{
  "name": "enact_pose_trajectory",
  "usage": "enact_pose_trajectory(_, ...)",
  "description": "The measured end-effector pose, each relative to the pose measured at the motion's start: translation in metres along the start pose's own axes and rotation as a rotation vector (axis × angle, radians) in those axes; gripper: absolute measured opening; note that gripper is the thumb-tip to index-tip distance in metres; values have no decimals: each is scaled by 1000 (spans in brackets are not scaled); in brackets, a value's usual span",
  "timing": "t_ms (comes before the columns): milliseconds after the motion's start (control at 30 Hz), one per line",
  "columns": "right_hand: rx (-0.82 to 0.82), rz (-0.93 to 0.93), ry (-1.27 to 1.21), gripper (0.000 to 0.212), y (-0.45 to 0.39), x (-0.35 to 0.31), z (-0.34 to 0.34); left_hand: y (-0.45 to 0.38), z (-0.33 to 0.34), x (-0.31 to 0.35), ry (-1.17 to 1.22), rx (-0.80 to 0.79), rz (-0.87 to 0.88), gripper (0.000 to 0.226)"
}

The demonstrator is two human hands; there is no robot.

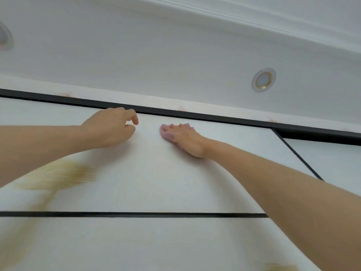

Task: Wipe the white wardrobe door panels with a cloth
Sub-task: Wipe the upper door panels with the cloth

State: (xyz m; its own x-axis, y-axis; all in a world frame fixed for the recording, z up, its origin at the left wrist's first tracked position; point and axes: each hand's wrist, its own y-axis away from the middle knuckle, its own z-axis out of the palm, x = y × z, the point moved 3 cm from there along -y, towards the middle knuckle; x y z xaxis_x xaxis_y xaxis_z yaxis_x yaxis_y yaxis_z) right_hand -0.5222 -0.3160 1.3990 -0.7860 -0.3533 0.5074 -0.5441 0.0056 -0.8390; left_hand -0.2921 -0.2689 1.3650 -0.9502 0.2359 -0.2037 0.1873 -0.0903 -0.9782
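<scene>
The white wardrobe door panel [152, 173] fills the lower half of the view, seen from below. Both arms reach up to its top part. My right hand [185, 138] lies flat on the panel, pressing a small pink cloth [167, 134] against it; only the cloth's edges show under the fingers and palm. My left hand [111, 127] rests against the panel to the left, fingers loosely curled, nothing in it. Both hands sit just under the black top rail [195, 114].
A black horizontal strip [136, 214] divides the upper panel from the one below. A black vertical edge [297, 153] separates a second door at the right. Gold patterns [58, 174] mark the panel. Above is a white ceiling with a round recessed light [264, 79].
</scene>
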Motion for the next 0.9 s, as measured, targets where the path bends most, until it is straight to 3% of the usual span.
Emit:
enact_pose_trajectory(133, 200, 828, 129, 29, 42, 120, -27, 1, -14, -39, -75, -185, -16, 30)
enact_pose_trajectory(167, 222, 907, 160, 32, 40, 119, -23, 3, -17, -50, -89, -217, -14, 32)
enact_pose_trajectory(267, 255, 670, 92, 32, 15, 52, -4, 7, -13, -67, -117, -276, -19, 35)
enact_pose_trajectory(333, 138, 318, 146, 28, 21, -21, 16, 8, -8, -69, -165, -289, -2, 35)
enact_pose_trajectory(400, 15, -94, 248, 37, 59, -108, 42, 5, -5, -66, -221, -295, 27, 34)
enact_pose_trajectory(467, -104, -375, 260, 50, 100, -155, 48, 4, -6, -65, -232, -291, 42, 34)
enact_pose_trajectory(533, -133, -353, 282, 54, 109, -133, 39, 6, -7, -67, -225, -306, 56, 36)
enact_pose_trajectory(567, -101, -230, 283, 55, 107, -104, 30, 7, -7, -67, -226, -314, 63, 37)
enact_pose_trajectory(600, -32, -50, 277, 53, 104, -69, 19, 8, -7, -68, -223, -324, 67, 38)
enact_pose_trajectory(667, 113, 487, 116, 39, 102, -14, -3, 10, -7, -70, -204, -343, 66, 41)
enact_pose_trajectory(733, 234, 772, 3, 30, 93, 0, -3, 12, -8, -74, -179, -344, 66, 43)
enact_pose_trajectory(800, 216, 728, 158, 37, 80, -17, 13, 13, -5, -72, -165, -341, 73, 44)
enact_pose_trajectory(900, 80, 222, 297, 60, 79, -117, 48, 13, 0, -76, -166, -318, 81, 44)
